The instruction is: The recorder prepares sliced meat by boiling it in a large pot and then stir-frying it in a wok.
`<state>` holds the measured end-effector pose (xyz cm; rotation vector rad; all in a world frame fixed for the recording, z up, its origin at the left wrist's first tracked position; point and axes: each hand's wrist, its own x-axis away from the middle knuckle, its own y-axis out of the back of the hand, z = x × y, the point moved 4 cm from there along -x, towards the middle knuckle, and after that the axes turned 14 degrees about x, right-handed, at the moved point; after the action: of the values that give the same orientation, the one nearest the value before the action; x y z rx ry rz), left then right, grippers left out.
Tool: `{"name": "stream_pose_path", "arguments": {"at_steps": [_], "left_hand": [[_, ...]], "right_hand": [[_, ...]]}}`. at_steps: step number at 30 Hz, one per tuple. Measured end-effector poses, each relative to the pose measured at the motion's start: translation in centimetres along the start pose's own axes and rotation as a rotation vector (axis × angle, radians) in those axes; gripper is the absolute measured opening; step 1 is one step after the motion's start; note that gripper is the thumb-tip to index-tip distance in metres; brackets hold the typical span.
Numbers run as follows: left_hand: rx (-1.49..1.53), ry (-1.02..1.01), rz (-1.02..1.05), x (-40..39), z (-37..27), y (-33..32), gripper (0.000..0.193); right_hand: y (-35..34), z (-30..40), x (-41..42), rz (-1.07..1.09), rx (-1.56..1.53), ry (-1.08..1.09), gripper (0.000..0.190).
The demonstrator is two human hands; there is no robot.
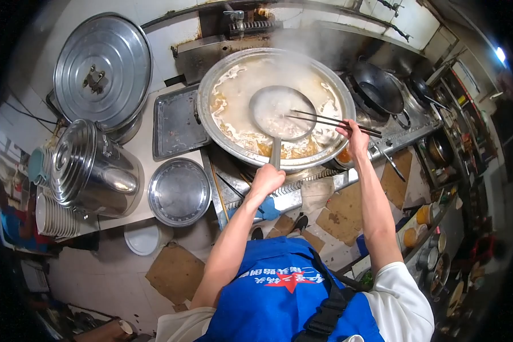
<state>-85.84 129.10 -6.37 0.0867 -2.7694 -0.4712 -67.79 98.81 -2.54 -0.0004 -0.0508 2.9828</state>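
A very large metal pot (205,124) of steaming, foamy broth stands before me on the stove. My left hand (268,178) grips the flat handle of a big round metal strainer ladle (275,151), whose bowl lies at the broth's surface near the middle of the pot. Small pale bits show in the bowl through the steam. In my right hand (354,136), over the pot's right rim, is a pair of long dark chopsticks (325,121). Their tips reach into the ladle's bowl.
Left of the pot are a metal tray (177,124), a round metal pan (179,192), a lidded steel stockpot (115,179) and a large leaning lid (111,72). A black wok (376,92) sits to the right. Cardboard pieces (342,213) lie on the floor. A person (17,222) shows at far left.
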Motion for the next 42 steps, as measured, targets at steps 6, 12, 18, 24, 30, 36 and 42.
{"name": "stream_pose_path", "arguments": {"at_steps": [6, 12, 18, 24, 30, 36, 42], "left_hand": [[0.001, -0.014, -0.001, 0.0, 0.1, -0.1, 0.047], [0.007, 0.021, 0.014, 0.1, -0.2, 0.1, 0.046], [0.005, 0.011, 0.017, -0.4, 0.3, -0.2, 0.046], [0.014, 0.029, 0.017, 0.0, 0.0, -0.1, 0.045], [0.006, 0.0, 0.002, -0.1, 0.1, 0.0, 0.045], [0.009, -0.005, 0.005, -0.2, 0.1, -0.1, 0.045], [-0.012, -0.03, -0.024, -0.5, 0.4, -0.3, 0.043]], "right_hand": [[-2.1, 3.3, 1.7, 0.11, 0.187, 0.117, 0.031], [-5.9, 1.8, 3.1, 0.223, 0.275, 0.069, 0.035], [-5.5, -1.8, 2.1, 0.019, -0.001, -0.026, 0.028], [-2.6, -3.1, 0.9, -0.053, -0.151, -0.159, 0.027], [-1.3, -2.3, 0.9, -0.099, -0.282, -0.18, 0.03], [-0.6, -2.3, 0.5, -0.095, -0.294, -0.193, 0.025], [-0.3, -2.5, 0.6, -0.106, -0.288, -0.189, 0.024]]}}
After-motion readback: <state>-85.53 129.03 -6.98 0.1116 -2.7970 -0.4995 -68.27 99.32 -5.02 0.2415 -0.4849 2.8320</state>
